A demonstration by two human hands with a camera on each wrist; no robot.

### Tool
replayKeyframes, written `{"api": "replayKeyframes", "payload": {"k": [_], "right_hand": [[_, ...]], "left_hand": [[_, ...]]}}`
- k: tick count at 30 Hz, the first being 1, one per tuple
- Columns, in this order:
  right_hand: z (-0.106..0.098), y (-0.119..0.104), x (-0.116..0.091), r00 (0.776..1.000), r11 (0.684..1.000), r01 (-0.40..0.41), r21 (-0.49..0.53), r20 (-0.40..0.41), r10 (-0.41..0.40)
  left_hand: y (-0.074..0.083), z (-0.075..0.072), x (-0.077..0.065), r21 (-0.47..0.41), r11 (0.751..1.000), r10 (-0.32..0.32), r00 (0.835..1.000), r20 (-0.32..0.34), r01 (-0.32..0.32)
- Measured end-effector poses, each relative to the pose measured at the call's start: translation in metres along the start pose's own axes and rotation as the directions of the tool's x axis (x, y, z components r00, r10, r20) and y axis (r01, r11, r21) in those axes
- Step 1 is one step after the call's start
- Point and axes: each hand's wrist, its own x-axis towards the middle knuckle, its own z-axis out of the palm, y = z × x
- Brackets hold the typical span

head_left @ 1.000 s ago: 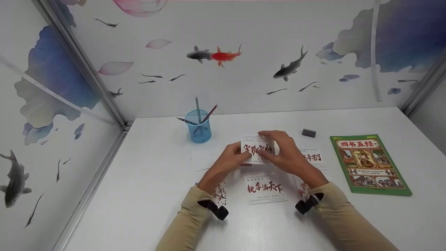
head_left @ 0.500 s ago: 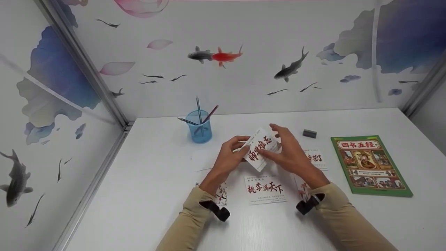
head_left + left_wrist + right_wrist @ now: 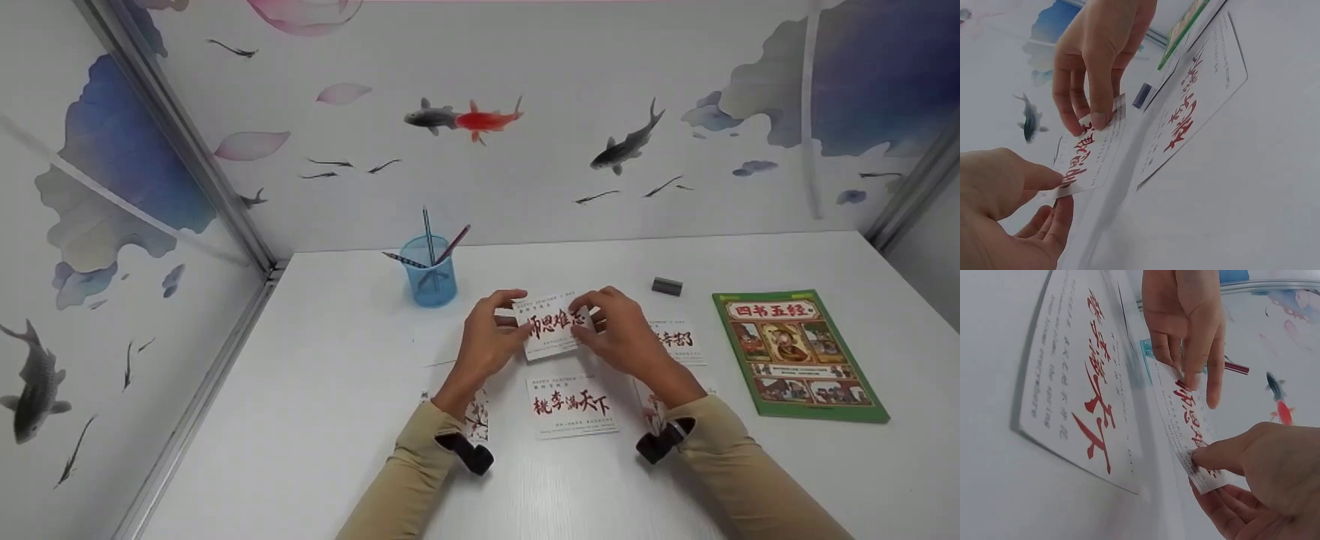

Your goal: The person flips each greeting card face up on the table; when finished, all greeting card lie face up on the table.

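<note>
Both hands hold one white card [image 3: 551,337] with red Chinese characters, raised a little above the table. My left hand [image 3: 491,337] pinches its left edge, thumb on the printed face and fingers behind. At its right edge my right hand [image 3: 622,337] does the same. The left wrist view shows the card [image 3: 1092,152] between the two hands, and the right wrist view shows it [image 3: 1190,422] with the right thumb on its printed side. Just in front of it, a second card [image 3: 571,405] with red writing lies flat on the table.
Another lettered card [image 3: 679,341] lies partly behind the right hand. Flower-printed cards [image 3: 478,416] show by the left wrist and under the right wrist. A blue pen cup [image 3: 430,277] with pencils stands at the back. A dark eraser [image 3: 667,286] and a green-bordered book [image 3: 799,352] are rightward.
The held card was upside down at first, then turned through a slant, and now its characters face upright. Both hands shifted their grip along its edges.
</note>
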Motion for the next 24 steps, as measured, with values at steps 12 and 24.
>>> {"api": "replayKeyframes", "payload": {"k": [12,24], "right_hand": [[-0.0042,-0.0003,-0.0036,0.967,0.968,-0.14,-0.208,0.182,0.178],[-0.0037,-0.0047,-0.006,0.959,0.943,-0.162,-0.292,0.177,0.219]], "left_hand": [[-0.0037,0.004,-0.0028,0.362,0.922,0.046,0.966,0.253,-0.139],[0.0015,0.0053,-0.008,0.486,0.853,0.035,0.949,0.315,-0.192]]}}
